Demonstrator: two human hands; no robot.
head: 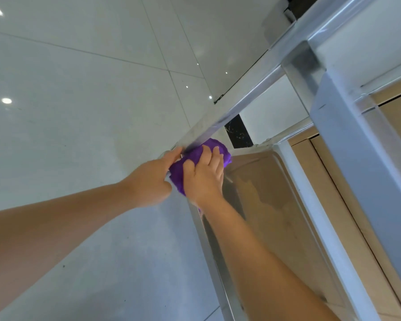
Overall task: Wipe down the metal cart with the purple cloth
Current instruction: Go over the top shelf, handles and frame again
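Observation:
The purple cloth [218, 148] is bunched at a corner of the metal cart's lower shelf [276, 205], where an upright post [229, 112] meets the shelf rim. My right hand [204, 177] lies on top of the cloth with fingers curled over it, pressing it onto the corner. My left hand [153, 179] grips the cloth's left end from the outer side, its thumb up against the post. Part of the cloth is hidden under both hands.
Glossy white floor tiles [79, 112] spread to the left of the cart. The cart's upper frame and a thick post [347, 135] rise at the right. Tan panels [398, 117] show behind the frame. A dark marbled strip [237, 130] stands past the cloth.

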